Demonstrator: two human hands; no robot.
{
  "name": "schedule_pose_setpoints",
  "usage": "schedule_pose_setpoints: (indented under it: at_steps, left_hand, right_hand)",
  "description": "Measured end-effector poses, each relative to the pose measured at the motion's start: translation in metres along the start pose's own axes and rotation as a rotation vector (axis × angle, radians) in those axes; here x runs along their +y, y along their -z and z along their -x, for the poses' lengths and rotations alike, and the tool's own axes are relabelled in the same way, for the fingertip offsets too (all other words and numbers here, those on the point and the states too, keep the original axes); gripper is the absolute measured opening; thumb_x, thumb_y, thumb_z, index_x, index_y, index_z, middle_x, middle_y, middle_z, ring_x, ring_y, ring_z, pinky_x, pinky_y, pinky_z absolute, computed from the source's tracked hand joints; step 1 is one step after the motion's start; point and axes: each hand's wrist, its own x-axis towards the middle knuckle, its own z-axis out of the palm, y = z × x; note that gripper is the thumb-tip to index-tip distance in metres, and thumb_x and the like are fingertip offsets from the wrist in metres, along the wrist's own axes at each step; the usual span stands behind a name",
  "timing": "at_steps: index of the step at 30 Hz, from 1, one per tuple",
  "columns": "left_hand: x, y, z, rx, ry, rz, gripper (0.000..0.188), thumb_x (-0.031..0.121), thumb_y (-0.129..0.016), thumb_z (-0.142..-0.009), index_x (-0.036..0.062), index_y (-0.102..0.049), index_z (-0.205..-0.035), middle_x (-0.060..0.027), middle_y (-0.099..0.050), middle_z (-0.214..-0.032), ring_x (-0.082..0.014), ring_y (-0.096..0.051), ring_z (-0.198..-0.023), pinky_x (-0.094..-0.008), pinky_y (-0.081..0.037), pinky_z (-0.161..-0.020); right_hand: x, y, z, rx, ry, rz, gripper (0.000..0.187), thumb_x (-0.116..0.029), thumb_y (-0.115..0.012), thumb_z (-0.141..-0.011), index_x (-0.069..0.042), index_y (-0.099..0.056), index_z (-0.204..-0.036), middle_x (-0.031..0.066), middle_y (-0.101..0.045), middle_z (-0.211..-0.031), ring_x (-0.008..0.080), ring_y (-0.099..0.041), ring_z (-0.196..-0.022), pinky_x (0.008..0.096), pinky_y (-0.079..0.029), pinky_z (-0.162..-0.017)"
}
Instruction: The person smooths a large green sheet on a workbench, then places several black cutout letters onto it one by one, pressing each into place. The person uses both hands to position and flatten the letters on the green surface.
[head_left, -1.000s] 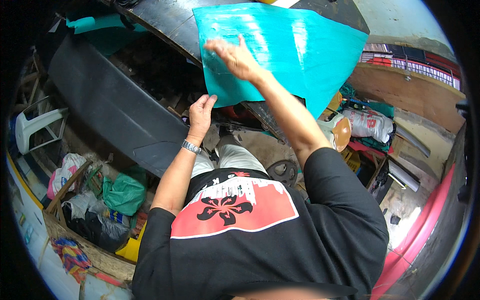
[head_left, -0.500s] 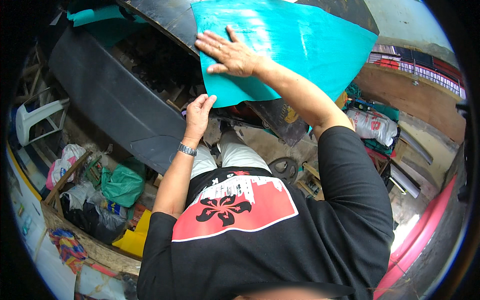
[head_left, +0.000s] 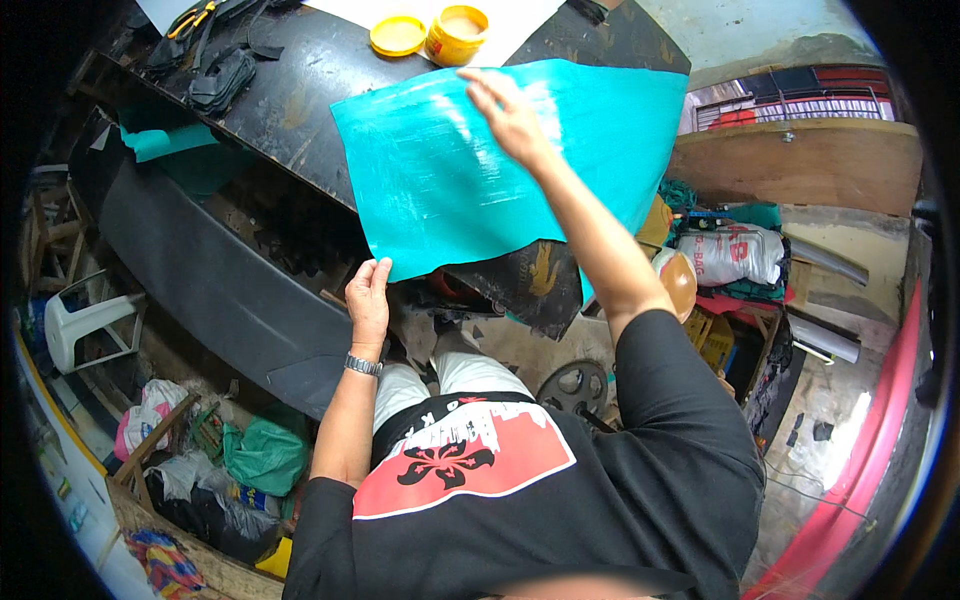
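Teal sheet, apparently mid-smoothing: left hand pinches its near corner, right hand extends ungripping over its far part, next stroke likely needing tension.

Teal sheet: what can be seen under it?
A dark tabletop shows past the left and upper edges of the teal sheet. Whatever lies beneath its middle is covered.

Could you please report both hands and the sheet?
Left hand pinching corner of teal sheet. Right hand open over it, contact unclear. Sheet spread on black tabletop. Yellow tub by sheet's far edge.
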Motion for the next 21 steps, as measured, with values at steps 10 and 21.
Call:
schedule_pose_setpoints:
  at_steps: [10, 21]
  left_hand:
    - [-0.007, -0.006, -0.003, 0.028, 0.189, -0.016, 0.029, 0.026, -0.066, -0.097, -0.0005, -0.065, -0.084, 0.0002, -0.061, -0.07, -0.0074, -0.06, -0.062, -0.0236, -0.045, -0.058]
    - [-0.002, -0.011, -0.009, 0.092, 0.107, -0.043, 0.028, 0.028, -0.066, -0.097, 0.0015, -0.069, -0.087, 0.0009, -0.066, -0.07, -0.0057, -0.06, -0.061, -0.022, -0.043, -0.055]
  right_hand:
    - [0.071, -0.013, -0.155, -0.156, -0.412, 0.931, 0.073, -0.064, -0.027, -0.101, -0.01, -0.075, -0.111, 0.0119, -0.067, -0.124, 0.0268, -0.058, -0.122, 0.0412, -0.038, -0.111]
    - [0.036, 0.03, -0.074, -0.604, -0.306, 0.49, 0.082, -0.066, -0.02, -0.101, -0.008, -0.077, -0.104, 0.0112, -0.066, -0.127, 0.0256, -0.056, -0.125, 0.0411, -0.031, -0.116]
